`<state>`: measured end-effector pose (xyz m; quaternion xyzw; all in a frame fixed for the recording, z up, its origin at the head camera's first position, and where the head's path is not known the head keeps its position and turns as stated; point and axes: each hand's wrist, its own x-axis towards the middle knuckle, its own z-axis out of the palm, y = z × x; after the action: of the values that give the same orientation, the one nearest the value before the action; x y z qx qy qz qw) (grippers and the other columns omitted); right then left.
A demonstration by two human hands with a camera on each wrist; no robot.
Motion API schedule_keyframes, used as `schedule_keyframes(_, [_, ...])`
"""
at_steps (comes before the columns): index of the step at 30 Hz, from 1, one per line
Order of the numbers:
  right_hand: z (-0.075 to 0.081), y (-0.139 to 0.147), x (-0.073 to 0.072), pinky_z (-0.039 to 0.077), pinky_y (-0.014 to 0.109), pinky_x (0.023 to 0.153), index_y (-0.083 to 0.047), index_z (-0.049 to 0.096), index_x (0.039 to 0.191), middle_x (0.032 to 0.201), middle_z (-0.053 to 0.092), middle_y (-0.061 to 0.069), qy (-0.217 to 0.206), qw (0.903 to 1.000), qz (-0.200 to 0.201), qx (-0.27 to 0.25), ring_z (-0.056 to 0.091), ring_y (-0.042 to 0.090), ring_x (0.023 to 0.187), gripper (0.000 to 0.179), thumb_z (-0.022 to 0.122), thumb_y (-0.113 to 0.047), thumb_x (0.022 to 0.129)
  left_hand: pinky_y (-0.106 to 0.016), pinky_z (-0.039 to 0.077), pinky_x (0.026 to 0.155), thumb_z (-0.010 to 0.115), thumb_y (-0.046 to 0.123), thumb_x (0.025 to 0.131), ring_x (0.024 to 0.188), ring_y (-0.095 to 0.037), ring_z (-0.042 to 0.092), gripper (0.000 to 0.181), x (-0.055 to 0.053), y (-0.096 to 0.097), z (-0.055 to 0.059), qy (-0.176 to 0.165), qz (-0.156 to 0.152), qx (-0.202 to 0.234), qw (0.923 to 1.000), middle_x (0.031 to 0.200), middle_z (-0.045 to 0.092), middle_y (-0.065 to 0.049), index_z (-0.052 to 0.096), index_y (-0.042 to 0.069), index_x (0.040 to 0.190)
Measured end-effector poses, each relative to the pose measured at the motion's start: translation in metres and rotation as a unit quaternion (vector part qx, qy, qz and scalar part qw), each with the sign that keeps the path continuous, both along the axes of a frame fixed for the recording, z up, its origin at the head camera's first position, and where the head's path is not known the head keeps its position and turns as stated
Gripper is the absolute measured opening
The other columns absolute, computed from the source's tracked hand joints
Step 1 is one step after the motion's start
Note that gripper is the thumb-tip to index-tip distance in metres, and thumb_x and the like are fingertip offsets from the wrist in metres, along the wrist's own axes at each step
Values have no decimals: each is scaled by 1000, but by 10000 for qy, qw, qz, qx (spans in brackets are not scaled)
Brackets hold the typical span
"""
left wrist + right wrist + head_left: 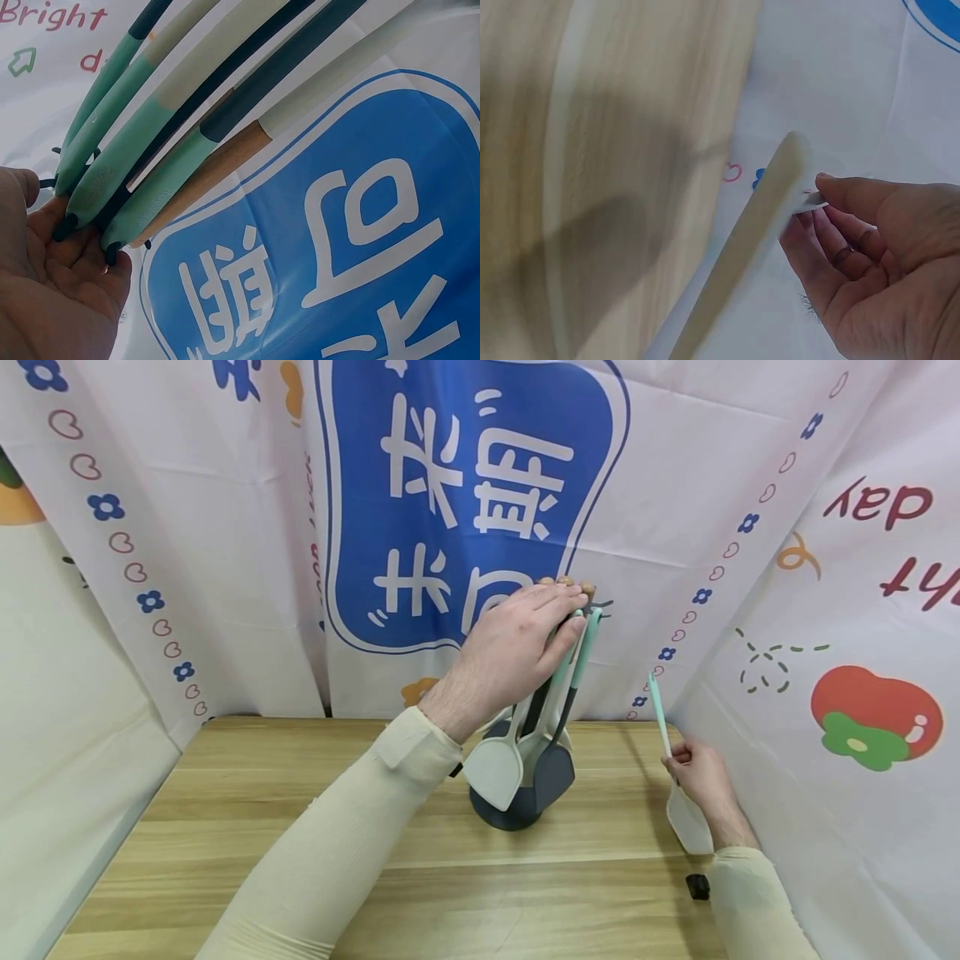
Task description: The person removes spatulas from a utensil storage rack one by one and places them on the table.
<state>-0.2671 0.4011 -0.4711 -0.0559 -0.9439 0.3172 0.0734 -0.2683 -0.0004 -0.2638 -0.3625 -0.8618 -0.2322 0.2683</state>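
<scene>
In the head view my left hand (517, 631) grips the top of a utensil holder, its thumb on the near side. The holder's round dark base (504, 814) stands on the table. Hanging around it are several utensils with mint-green handle ends, among them a pale turner (495, 772) and a dark grey turner (555, 775). The left wrist view shows the curled fingers (82, 262) at the tips of the mint handles (120, 161). Off to the right, my right hand (701, 777) pinches the handle of a pale spatula (688, 822), blade down; its blade (742, 247) appears edge-on in the right wrist view.
A small black object (697, 887) lies by the right forearm on the wooden table (285, 810). Behind the table hangs a printed cloth (247, 568), and another cloth wall (817, 810) rises close along the right side.
</scene>
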Motion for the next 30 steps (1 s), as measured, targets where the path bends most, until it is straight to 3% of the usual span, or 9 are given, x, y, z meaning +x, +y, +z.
schedule_keyframes(6, [-7, 10, 3, 57, 25, 58, 13, 72, 113, 100, 82, 29, -298, 9995, 42, 80, 68, 12, 73, 17, 75, -3, 110, -35, 29, 151, 49, 37, 128, 172, -23, 53, 49, 0, 1, 0, 15, -11, 28, 10000, 176, 65, -3, 64, 15, 169])
schedule_keyframes(11, [-13, 18, 4, 58, 28, 57, 13, 70, 113, 99, 81, 27, -614, 9981, 39, 72, 69, 17, 72, 17, 76, -3, 110, -35, 30, 151, 49, 37, 128, 172, -23, 54, 49, 0, 0, 0, 27, -10, 29, 10000, 176, 65, -4, 64, 15, 169])
schedule_keyframes(19, [-76, 82, -34, 57, 28, 66, 0, 78, 108, 94, 84, 10, -788, 9953, 49, 553, 73, 17, 79, 20, 87, -17, 102, -37, 32, 151, 49, 37, 128, 171, -23, 54, 48, 0, 0, 0, 62, 14, 17, 10000, 175, 65, -3, 65, 16, 168])
schedule_keyframes(22, [-93, 100, -43, 56, 30, 67, 0, 78, 107, 94, 84, 11, -821, 9941, 234, 676, 74, 22, 82, 20, 87, -18, 102, -37, 32, 151, 49, 37, 128, 171, -23, 54, 48, 0, 0, 0, 79, 25, 21, 10000, 175, 66, -3, 66, 16, 168])
schedule_keyframes(26, [-106, 115, -48, 57, 32, 67, -3, 79, 102, 92, 81, 10, -975, 9914, 338, 805, 73, 25, 83, 16, 86, -17, 101, -37, 32, 151, 49, 36, 128, 172, -23, 54, 48, 0, 0, 0, 73, 18, 41, 10000, 175, 66, -3, 66, 15, 168])
schedule_keyframes(30, [-107, 118, -45, 57, 34, 70, -5, 80, 100, 91, 80, 9, -1082, 9888, 444, 930, 72, 26, 82, 14, 86, -18, 101, -37, 32, 151, 49, 36, 128, 172, -23, 54, 48, 0, 0, -1, 60, 17, 40, 10000, 175, 65, -4, 65, 15, 168])
